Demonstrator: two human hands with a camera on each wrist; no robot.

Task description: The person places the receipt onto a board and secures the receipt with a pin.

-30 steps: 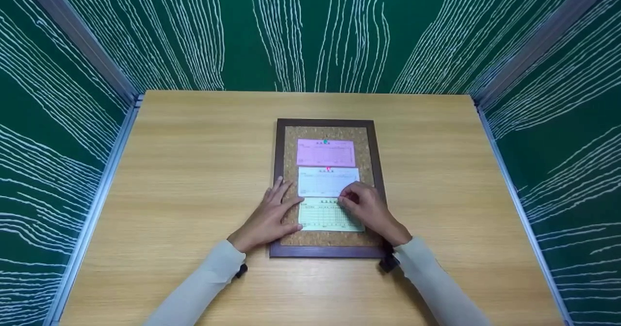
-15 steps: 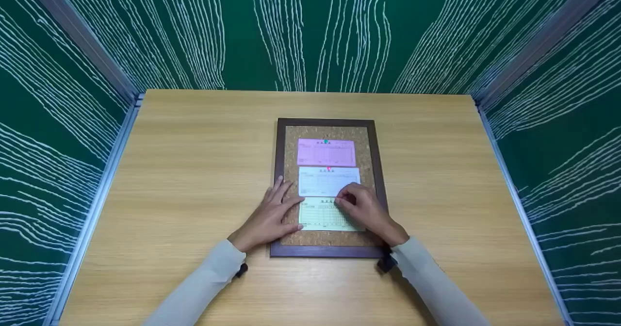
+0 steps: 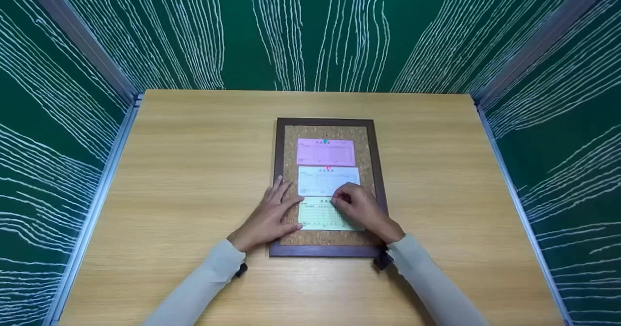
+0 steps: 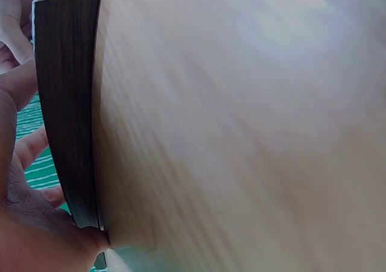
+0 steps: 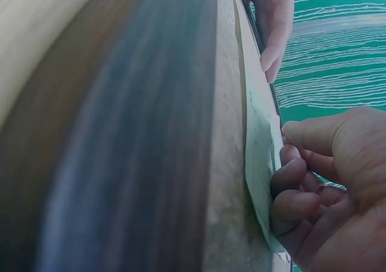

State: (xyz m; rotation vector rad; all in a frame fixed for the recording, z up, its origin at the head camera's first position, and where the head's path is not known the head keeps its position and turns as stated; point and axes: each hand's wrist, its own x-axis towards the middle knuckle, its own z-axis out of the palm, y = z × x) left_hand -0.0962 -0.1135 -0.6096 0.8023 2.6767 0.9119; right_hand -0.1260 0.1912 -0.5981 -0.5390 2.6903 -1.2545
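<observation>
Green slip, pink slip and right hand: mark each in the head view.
green slip (image 3: 318, 215), head view, bare left half of the sheet
pink slip (image 3: 325, 153), head view, middle of the sheet
right hand (image 3: 361, 208), head view, back of the hand

Green slip (image 3: 320, 215) lies flat at the bottom of the cork board (image 3: 330, 238), below the white slip (image 3: 322, 183) and pink slip (image 3: 326, 152).

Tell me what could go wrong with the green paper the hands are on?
The right hand has curled fingers at the top edge of the green paper; whether it holds a pin cannot be seen. If so, a fingertip might get pricked. The left hand lies flat on the cork board's frame, touching only the paper's left edge, so the paper could slide crooked or overlap the white paper above.
</observation>
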